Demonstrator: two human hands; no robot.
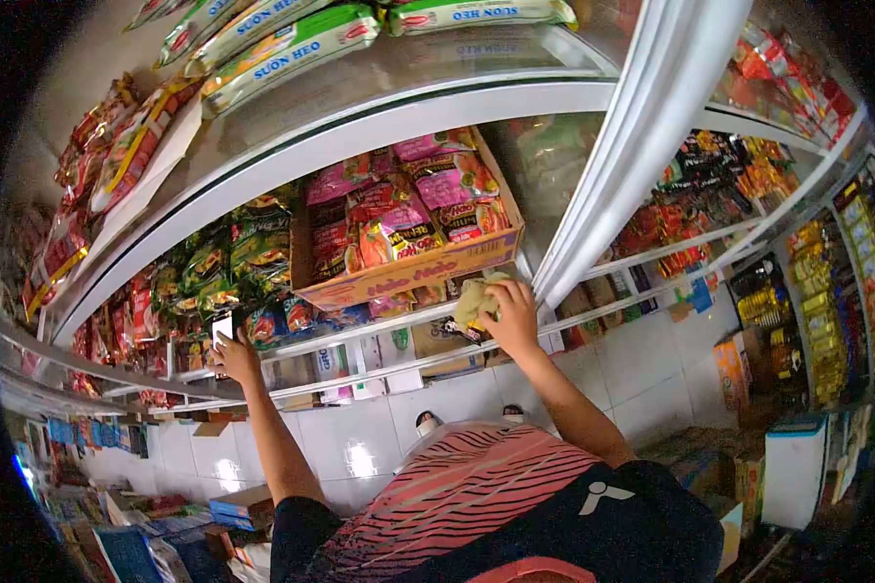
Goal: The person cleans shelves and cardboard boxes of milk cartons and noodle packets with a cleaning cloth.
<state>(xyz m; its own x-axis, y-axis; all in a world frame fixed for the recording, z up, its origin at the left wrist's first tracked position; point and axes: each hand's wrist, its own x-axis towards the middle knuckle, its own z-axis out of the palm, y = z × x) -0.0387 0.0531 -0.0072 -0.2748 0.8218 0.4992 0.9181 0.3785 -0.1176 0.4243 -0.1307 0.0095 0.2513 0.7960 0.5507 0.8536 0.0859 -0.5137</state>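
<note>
A tan, crumpled cloth (476,299) is bunched under my right hand (511,313), whose fingers wrap round it at the shelf's front edge, just below the right corner of an open cardboard box (413,275). That box holds pink and red noodle packets (399,231). Farther left, my left hand (233,358) is closed on a small white rectangular object (223,328) in front of the green packets (262,243). Whether the white object is a card or a phone, I cannot tell.
A white upright post (612,165) stands right of my right hand. The glass shelf (437,92) above bears long green-and-white packets (301,60). Bottles (815,301) line the right side. Cartons (248,507) stand on the floor behind me.
</note>
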